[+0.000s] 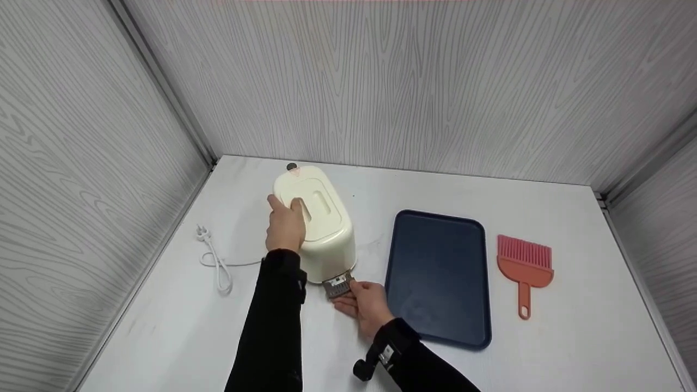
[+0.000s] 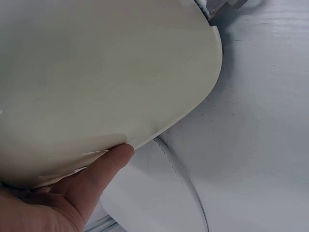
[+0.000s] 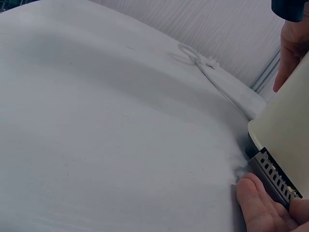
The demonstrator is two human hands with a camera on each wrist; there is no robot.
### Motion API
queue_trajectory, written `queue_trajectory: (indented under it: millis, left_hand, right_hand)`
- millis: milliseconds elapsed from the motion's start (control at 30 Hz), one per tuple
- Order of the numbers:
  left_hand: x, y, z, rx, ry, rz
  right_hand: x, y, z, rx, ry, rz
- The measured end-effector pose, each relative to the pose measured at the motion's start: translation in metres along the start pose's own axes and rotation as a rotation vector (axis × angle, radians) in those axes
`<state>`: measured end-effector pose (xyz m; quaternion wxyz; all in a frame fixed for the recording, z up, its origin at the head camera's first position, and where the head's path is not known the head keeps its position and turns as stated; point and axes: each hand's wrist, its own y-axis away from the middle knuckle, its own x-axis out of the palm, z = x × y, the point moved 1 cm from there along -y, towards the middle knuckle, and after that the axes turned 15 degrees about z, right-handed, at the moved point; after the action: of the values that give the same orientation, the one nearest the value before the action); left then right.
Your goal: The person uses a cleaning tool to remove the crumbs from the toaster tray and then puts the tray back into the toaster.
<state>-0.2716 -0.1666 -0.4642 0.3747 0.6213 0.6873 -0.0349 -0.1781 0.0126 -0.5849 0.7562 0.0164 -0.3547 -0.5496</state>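
Note:
A cream toaster with two slots on top stands on the table, a dark knob at its far end. My left hand holds its left side, the thumb over the top edge; in the left wrist view, a finger lies along the cream wall. From the toaster's near lower end sticks out a grey metal crumb tray. My right hand pinches this tray at its outer edge. Seen from the right wrist, the slotted crumb tray carries small pale bits. Its inner part is hidden inside the toaster.
A white power cord with its plug lies looped left of the toaster. On the right lie a dark blue tray and an orange-red hand brush. Grey wood-grain walls enclose the white table.

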Motion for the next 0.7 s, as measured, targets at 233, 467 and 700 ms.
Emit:
queue_trajectory:
  millis: [233,467,700]
  left_hand:
    - [-0.0010,-0.0005,0.0024,-0.005,0.001,-0.005]
    - [-0.0016,0.0001,0.0025,-0.012,0.012,0.002]
    - [-0.0021,0.0015,0.0018,0.001,0.004,0.003]
  right_hand:
    - [0.0000,0.0013,-0.0018,0.010,-0.001,0.003]
    - [0.0000,0.0038,-0.0023,0.004,0.010,0.003]
    - [0.0007,0.0085,-0.0007,0.012,0.022,0.004]
